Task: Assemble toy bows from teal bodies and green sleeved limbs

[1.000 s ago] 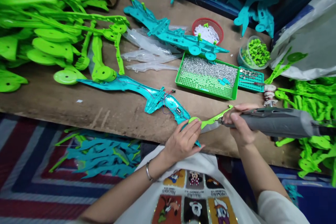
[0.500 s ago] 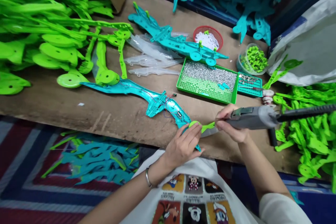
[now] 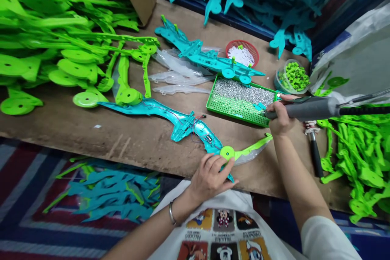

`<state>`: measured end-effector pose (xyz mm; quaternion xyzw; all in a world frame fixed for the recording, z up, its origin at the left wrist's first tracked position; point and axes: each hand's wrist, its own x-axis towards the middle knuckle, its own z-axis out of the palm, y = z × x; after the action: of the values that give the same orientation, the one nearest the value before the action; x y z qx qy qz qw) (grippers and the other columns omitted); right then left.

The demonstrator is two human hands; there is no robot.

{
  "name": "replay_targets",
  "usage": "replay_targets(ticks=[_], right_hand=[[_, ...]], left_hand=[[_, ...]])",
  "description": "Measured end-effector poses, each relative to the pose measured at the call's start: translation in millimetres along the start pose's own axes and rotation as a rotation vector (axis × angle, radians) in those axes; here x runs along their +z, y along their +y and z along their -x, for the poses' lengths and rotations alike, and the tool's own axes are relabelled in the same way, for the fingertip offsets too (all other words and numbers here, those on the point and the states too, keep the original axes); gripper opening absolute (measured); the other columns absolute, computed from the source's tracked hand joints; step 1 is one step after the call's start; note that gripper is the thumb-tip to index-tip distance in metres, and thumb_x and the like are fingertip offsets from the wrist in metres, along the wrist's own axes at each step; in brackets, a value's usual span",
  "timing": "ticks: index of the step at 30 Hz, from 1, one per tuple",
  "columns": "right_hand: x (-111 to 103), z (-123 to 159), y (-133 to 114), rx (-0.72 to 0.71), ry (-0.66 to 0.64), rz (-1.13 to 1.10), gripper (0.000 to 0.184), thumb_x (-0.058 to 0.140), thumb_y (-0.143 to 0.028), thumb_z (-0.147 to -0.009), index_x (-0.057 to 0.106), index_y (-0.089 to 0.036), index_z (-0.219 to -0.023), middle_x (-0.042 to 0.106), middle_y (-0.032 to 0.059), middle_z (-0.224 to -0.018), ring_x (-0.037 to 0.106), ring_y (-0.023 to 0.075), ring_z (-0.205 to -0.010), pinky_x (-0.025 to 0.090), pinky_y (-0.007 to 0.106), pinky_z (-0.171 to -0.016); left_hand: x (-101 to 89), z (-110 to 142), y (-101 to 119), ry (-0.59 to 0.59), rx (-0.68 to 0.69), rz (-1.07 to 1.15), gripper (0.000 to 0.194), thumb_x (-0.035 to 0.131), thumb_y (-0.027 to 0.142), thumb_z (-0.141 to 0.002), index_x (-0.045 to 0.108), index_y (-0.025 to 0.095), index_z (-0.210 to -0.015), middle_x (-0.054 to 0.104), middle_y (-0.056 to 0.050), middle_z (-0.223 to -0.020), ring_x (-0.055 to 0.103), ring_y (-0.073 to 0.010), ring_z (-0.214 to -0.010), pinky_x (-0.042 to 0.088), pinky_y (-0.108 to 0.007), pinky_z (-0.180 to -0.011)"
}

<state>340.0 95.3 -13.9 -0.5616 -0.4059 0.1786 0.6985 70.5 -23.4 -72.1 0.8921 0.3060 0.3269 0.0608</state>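
Observation:
My left hand point(image 3: 211, 174) is closed over the near right end of a turquoise plastic toy bow half point(image 3: 161, 108), thumb stretched along its tip. Beside my fingers, a lime green arm with a round disc point(image 3: 227, 153) sits on that end, a translucent strip along it. Thin red and blue wires and a small spring-like part show inside the bow half. My right hand point(image 3: 280, 118) grips a grey electric screwdriver point(image 3: 315, 107), its bit end over the right part of a green tray point(image 3: 225, 109) of small silvery screws.
Lime green pieces are heaped left point(image 3: 39, 40) and right point(image 3: 362, 158). Another turquoise half point(image 3: 207, 59) lies behind, overlapping the tray's back edge. A red basket point(image 3: 257, 55), a tub of green bits point(image 3: 294, 77) and a black-handled hammer-like tool point(image 3: 316, 156) stand around.
My right hand has carried the electric screwdriver up from beside the green arm to the screw tray. My left hand stays on the bow half, its fingers drawn back off the green disc.

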Motion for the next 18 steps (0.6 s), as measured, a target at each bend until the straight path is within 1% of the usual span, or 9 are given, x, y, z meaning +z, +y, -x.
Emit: replay_targets(ticks=[4, 9, 12, 15, 18], right_hand=[[2.1, -2.0, 7.4, -0.099, 0.035, -0.039, 0.023, 0.071, -0.033, -0.08, 0.058, -0.022, -0.095, 0.057, -0.0094, -0.054, 0.056, 0.0125, -0.048, 0.051, 0.028, -0.058], [5.6, -5.1, 14.0, -0.129, 0.003, -0.087, 0.019, 0.072, -0.028, -0.079, 0.06, -0.022, -0.091, 0.058, -0.0089, -0.053, 0.055, 0.0123, -0.045, 0.049, 0.028, -0.054], [5.9, -8.1, 10.7, -0.12, -0.002, -0.076, 0.019, 0.073, -0.028, -0.079, 0.061, -0.022, -0.093, 0.059, -0.0086, -0.054, 0.055, 0.0128, -0.045, 0.048, 0.028, -0.052], [8.3, -6.3, -8.2, -0.117, 0.011, -0.085, 0.019, 0.074, -0.028, -0.079, 0.063, -0.023, -0.094, 0.059, -0.0077, -0.055, 0.056, 0.0131, -0.046, 0.049, 0.028, -0.053], [15.9, 11.3, -44.5, -0.097, -0.016, -0.173, 0.018, 0.073, -0.029, -0.08, 0.061, -0.024, -0.092, 0.053, -0.0075, -0.055, 0.054, 0.0135, -0.048, 0.05, 0.03, -0.053]], left_hand=[[0.9, 0.2, -0.3, -0.005, 0.008, -0.012, 0.061, 0.073, 0.055, -0.086, 0.067, 0.015, -0.131, 0.069, -0.012, -0.101, 0.062, -0.0269, -0.103, 0.049, -0.048, -0.103], [0.9, 0.0, 0.7, 0.005, 0.016, -0.01, 0.063, 0.075, 0.055, -0.084, 0.067, 0.013, -0.131, 0.068, -0.012, -0.101, 0.062, -0.0272, -0.103, 0.049, -0.047, -0.103], [0.9, -0.4, 1.0, 0.005, 0.016, -0.015, 0.063, 0.074, 0.056, -0.086, 0.067, 0.014, -0.132, 0.069, -0.012, -0.101, 0.062, -0.0271, -0.103, 0.048, -0.047, -0.103], [1.4, -0.4, 0.9, 0.013, 0.019, -0.016, 0.064, 0.072, 0.057, -0.086, 0.066, 0.014, -0.134, 0.069, -0.011, -0.102, 0.062, -0.0262, -0.102, 0.048, -0.046, -0.102], [2.8, 0.7, 0.5, 0.025, 0.015, -0.01, 0.064, 0.07, 0.059, -0.087, 0.066, 0.016, -0.134, 0.069, -0.01, -0.099, 0.063, -0.0252, -0.099, 0.048, -0.045, -0.099]])
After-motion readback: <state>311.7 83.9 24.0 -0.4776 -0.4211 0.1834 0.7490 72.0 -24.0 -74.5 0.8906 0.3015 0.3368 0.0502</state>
